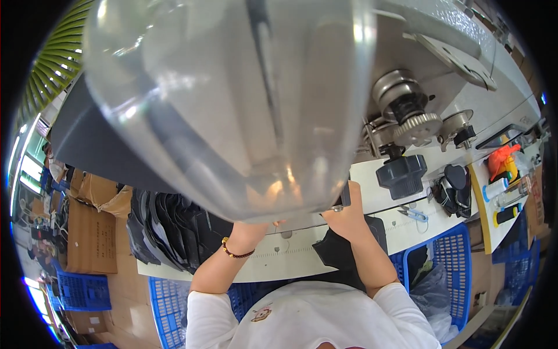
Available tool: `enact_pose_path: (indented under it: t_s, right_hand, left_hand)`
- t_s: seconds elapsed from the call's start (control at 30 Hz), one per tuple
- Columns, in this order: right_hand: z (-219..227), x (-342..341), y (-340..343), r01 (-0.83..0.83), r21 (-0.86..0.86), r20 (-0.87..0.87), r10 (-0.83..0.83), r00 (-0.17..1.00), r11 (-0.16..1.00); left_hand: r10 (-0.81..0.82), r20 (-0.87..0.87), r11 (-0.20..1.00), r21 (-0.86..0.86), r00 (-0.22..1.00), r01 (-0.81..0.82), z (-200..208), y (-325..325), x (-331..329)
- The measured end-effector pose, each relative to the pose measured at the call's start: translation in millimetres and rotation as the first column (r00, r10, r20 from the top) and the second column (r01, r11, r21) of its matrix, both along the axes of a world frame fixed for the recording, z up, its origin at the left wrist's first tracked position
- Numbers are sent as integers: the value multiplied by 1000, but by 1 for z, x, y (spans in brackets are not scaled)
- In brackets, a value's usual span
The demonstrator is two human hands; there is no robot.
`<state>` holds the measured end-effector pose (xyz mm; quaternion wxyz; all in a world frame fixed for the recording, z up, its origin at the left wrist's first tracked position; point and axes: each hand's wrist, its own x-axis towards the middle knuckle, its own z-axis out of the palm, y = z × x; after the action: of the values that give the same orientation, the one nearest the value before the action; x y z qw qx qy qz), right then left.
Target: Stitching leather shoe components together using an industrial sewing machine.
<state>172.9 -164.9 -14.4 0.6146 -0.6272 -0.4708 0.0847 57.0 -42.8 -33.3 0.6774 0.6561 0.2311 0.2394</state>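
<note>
While a clear shield [215,110] part-hides left hand [250,231] and right hand [345,220], their grip can't be told; dark pieces [170,227] crowd eight o'clock!

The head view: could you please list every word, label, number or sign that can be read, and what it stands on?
Nothing is clearly legible.
Brown carton: printed characters, too small to read.
Machine body: lettering at right, too blurred to read.
White tabletop: scale marks along it, any numerals too small.

On the desk [296,251], stacked pieces [171,224] lay left and snips [414,214] right. Spools [496,189] stood farther right. A basket [462,264] sat below.
</note>
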Motion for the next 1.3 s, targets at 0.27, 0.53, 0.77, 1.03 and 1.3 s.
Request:
enact_pose_path:
  t_s: [0.27, 0.53, 0.77, 1.03, 1.3]
  right_hand:
    - [-16, -5, 7, 134, 81, 242, -149, 959, 988]
    - [-20, -7, 2, 93, 38, 120, -97, 988, 995]
    - [-17, -5, 4, 96, 95, 214, -115, 970, 991]
    - [-13, -4, 6, 104, 101, 207, -123, 971, 989]
    - [-12, -6, 8, 184, 51, 417, -188, 889, 982]
  left_hand:
    - [-93, 98, 991, 104, 991, 83, 3, 18, 2]
    - [-85, -4, 967, 243, 996, 83, -20, 24, -11]
    - [8, -178, 861, 502, 984, 84, -31, 31, -8]
    - [-36, -152, 827, 550, 988, 114, -19, 30, -3]
    - [26, -146, 698, 711, 989, 86, -39, 41, -3]
